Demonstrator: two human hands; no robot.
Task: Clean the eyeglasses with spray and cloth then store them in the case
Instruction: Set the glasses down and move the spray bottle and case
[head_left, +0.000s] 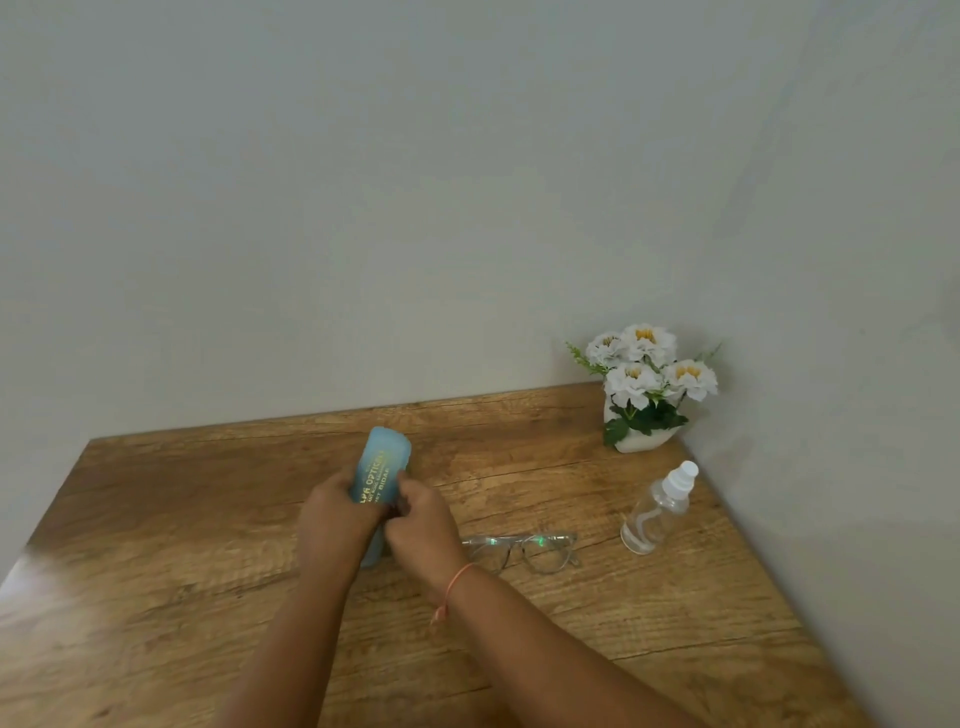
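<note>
On the brown wood-grain tabletop (182, 519), the left hand (332, 512) and right hand (421, 525) meet, both gripping a long light-blue eyeglass case with gold lettering (382, 462). A clear spray bottle with a white cap (657, 512) stands untouched well right. Clear-framed eyeglasses (524, 548) lie between, just beside the right hand. Cleaning looks unstarted, and no cloth shows.

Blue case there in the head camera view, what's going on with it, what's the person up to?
A person holds the blue eyeglass case in both hands above the wooden table. The left hand grips one side, and the right hand curls its fingers at the opposite edge. Whether the case is open cannot be told. The eyeglasses lie untouched on the table just right of the hands, and the spray bottle stands further right. No cloth is in view.
</note>
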